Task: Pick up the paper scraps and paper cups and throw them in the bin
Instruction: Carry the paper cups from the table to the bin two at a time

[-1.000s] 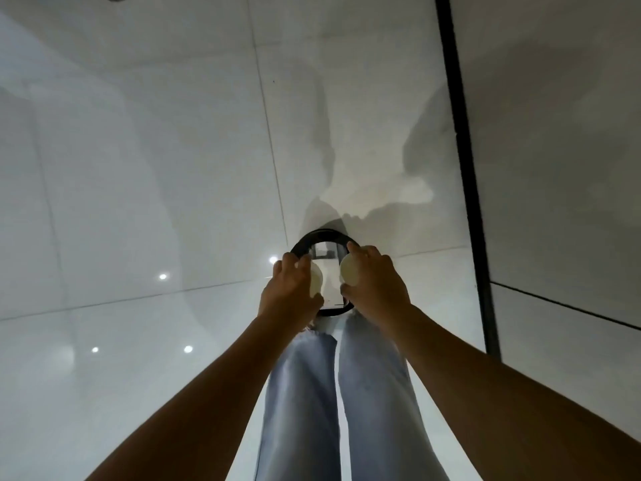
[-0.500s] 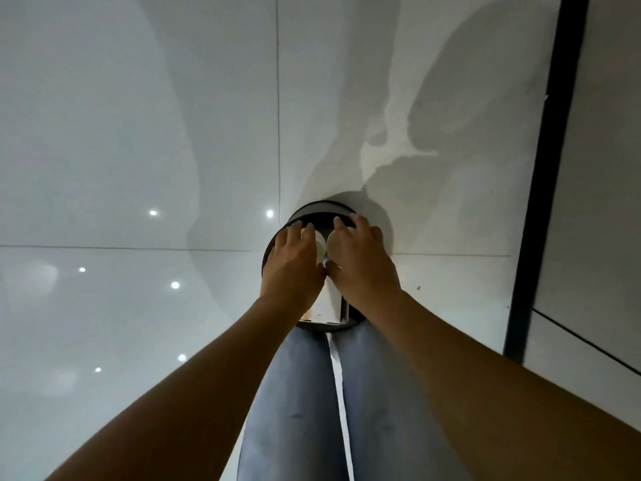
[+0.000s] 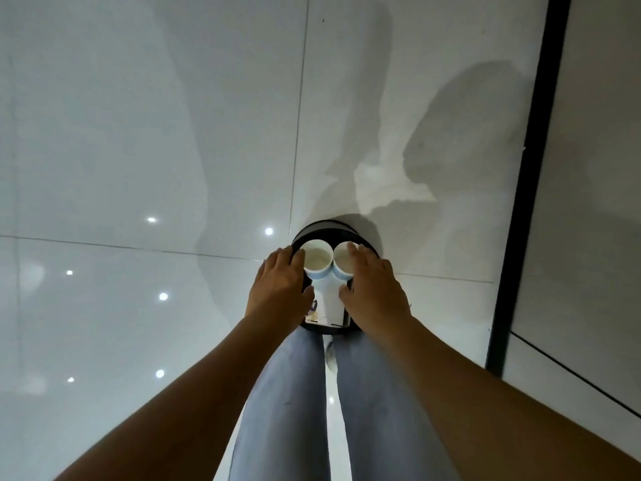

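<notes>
A black round bin (image 3: pixel 328 226) stands on the floor just in front of my legs. Two white paper cups, the left cup (image 3: pixel 317 259) and the right cup (image 3: pixel 342 261), sit side by side in its opening with their mouths facing up. My left hand (image 3: pixel 280 289) lies beside the left cup with fingers straight and thumb spread below it. My right hand (image 3: pixel 375 293) mirrors it at the right cup, fingertips over that cup's rim. Neither hand curls round a cup. White paper (image 3: pixel 331 305) shows inside the bin beneath the cups.
Glossy white floor tiles (image 3: pixel 138 168) spread all around, with ceiling lights reflected in them. A dark vertical strip (image 3: pixel 530 168) runs along the right side, with a grey panel beyond it. My legs in light blue trousers (image 3: pixel 284 394) stand right behind the bin.
Both hands gripped the cups over the bin before. Now the fingers have straightened and spread apart, and the two cups show fully, side by side in the bin's opening.
</notes>
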